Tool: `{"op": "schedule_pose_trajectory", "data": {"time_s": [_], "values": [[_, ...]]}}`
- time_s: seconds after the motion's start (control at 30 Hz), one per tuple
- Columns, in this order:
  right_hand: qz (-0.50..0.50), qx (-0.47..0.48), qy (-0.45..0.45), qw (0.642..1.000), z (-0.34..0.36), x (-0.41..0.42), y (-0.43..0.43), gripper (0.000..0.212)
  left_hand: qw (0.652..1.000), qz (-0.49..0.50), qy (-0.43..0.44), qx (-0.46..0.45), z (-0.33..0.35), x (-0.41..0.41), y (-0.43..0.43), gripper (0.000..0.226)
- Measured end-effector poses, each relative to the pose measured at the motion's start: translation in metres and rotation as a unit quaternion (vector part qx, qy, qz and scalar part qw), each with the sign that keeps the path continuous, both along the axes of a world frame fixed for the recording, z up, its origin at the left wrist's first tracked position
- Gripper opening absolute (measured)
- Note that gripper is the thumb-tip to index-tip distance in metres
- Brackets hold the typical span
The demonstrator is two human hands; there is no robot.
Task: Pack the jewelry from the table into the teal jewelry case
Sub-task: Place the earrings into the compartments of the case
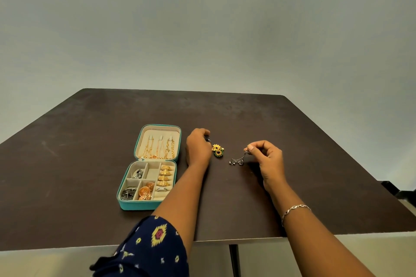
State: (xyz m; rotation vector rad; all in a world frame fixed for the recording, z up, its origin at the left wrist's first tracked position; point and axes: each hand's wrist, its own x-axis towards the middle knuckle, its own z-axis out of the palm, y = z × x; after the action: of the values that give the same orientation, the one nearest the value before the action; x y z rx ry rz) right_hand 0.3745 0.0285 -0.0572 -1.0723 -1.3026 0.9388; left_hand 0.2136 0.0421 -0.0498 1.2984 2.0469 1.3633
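I've got the left hand (198,148) pinching a small dark piece (208,139), the right hand (265,155) pinching the silver earring (237,161), the gold-green earring (218,150) between them, nearer the left, and the teal jewelry case (137,206) just outside it.

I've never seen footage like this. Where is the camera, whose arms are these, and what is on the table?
No machine here: a person wears one camera on the head, looking down at their own hands. On the dark table lies an open teal jewelry case, with gold chains in its lid and rings and earrings in its compartments. The left hand grips a small dark piece; the right hand pinches a dangling silver earring. A yellow and green earring lies between them.
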Motion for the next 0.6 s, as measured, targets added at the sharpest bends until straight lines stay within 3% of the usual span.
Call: {"op": "schedule_pose_trajectory", "data": {"time_s": [0.17, 0.6], "values": [[-0.001, -0.009, -0.006, 1.0, -0.001, 0.0, 0.001, 0.017, 0.998, 0.023, -0.012, 0.051, -0.002, 0.002, -0.015, 0.04], [0.027, -0.033, -0.034, 0.998, 0.0, 0.001, -0.025, 0.013, 0.999, 0.008, -0.006, 0.046, -0.004, 0.013, -0.075, 0.014]]}}
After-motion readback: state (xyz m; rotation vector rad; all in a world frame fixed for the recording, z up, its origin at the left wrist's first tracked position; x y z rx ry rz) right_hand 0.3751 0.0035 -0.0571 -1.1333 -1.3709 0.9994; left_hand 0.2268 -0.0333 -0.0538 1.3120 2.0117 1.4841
